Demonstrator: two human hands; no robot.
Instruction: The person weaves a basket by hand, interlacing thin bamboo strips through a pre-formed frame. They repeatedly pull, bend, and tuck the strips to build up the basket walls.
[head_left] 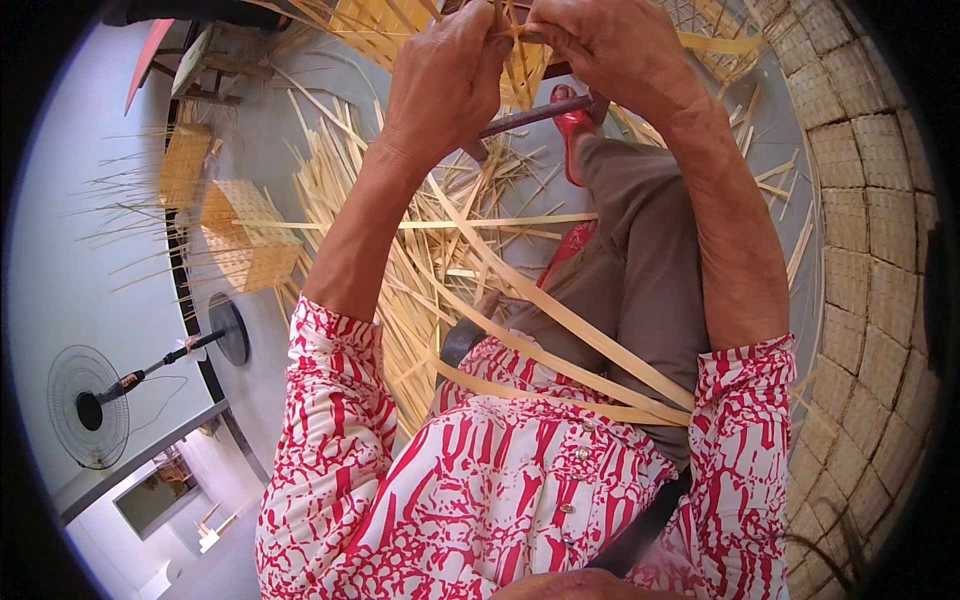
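Both hands are raised together at the top of the picture. My left hand is closed, its fingertips pinching a thin bamboo strip. My right hand pinches the same spot from the other side, thumb and finger pressed together. Behind them is a yellow woven bamboo basket piece with strips sticking out, partly hidden by the hands and cut off by the upper edge. A dark bar passes below the hands. Several long, flat bamboo strips curve across my lap.
Loose bamboo strips litter the floor in front and to the left. Woven baskets with spiky loose ends stand at the left, near a standing fan. Stacked woven pieces rise along the right side.
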